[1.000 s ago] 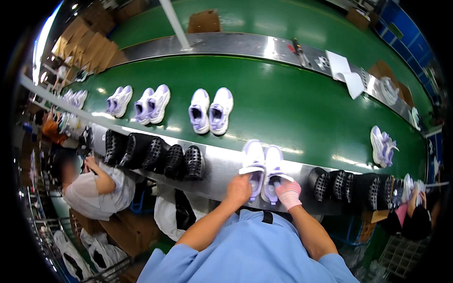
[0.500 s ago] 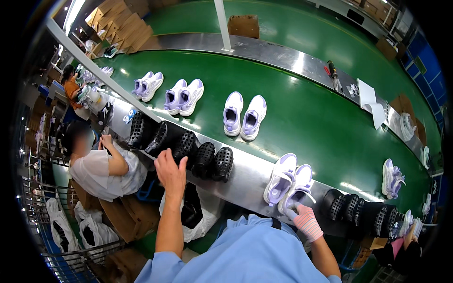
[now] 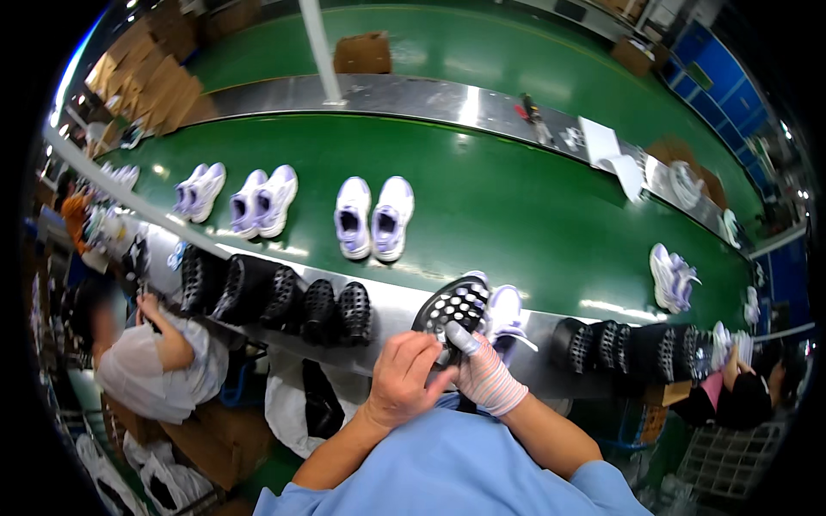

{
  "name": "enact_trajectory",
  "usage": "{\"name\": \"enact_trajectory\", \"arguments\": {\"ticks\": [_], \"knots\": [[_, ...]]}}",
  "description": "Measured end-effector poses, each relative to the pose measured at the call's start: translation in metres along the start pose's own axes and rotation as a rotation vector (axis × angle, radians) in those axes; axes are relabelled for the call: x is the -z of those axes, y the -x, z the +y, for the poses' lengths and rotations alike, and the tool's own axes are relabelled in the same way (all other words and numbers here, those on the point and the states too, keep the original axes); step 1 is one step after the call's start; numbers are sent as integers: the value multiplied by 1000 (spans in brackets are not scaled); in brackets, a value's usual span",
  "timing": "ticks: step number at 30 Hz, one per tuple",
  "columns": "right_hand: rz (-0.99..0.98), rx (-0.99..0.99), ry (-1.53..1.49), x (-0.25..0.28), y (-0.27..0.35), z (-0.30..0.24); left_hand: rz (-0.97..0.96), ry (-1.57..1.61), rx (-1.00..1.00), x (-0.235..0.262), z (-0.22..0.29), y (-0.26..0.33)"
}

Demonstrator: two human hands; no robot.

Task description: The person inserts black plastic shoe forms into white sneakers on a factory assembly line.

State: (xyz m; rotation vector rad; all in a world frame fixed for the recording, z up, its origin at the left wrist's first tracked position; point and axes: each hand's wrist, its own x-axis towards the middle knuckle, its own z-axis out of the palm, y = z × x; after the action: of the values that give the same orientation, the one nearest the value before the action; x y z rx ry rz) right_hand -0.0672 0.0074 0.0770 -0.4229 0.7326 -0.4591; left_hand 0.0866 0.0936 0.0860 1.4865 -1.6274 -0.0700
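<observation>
A black shoe form [image 3: 453, 301] with round holes is tilted in front of my body, over the near edge of the green belt. My bare left hand [image 3: 403, 378] has its bent fingers and thumb at the form's lower end. My right hand [image 3: 490, 378], in a striped glove with a grey-covered thumb, presses its thumb on the form from the other side. Its other fingers are hidden. Just beyond the right hand is a white and lavender sneaker [image 3: 506, 311] with a loose strap or lace. The form covers most of what lies under it.
More sneaker pairs [image 3: 374, 219] stand along the green belt [image 3: 499, 206]. Black shoe forms line the metal ledge at left [image 3: 318, 311] and right [image 3: 602, 348]. A seated person [image 3: 163, 361] is close on my left. A white bag [image 3: 297, 404] hangs below the ledge.
My left hand has come from the left row of forms to my right hand. A black form now covers the left sneaker of the near pair. The view has turned right.
</observation>
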Motion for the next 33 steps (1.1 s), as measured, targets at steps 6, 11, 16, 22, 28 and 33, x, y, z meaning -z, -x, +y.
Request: {"name": "enact_trajectory", "arguments": {"ticks": [6, 11, 16, 22, 28, 33], "knots": [[-168, -328, 29, 39, 29, -15, -53, 1164, 807, -39, -14, -9], [40, 105, 984, 59, 41, -2, -218, 1163, 938, -71, -20, -15], [215, 154, 1762, 47, 72, -11, 43, 909, 1213, -105, -14, 7], [256, 15, 1758, 84, 72, -11, -150, 352, 786, -128, -11, 18], [296, -243, 1822, 90, 58, -41, -348, -70, 106, -164, -59, -21], [410, -234, 1969, 69, 44, -44, -761, -24, 141, -184, -81, -8]]}}
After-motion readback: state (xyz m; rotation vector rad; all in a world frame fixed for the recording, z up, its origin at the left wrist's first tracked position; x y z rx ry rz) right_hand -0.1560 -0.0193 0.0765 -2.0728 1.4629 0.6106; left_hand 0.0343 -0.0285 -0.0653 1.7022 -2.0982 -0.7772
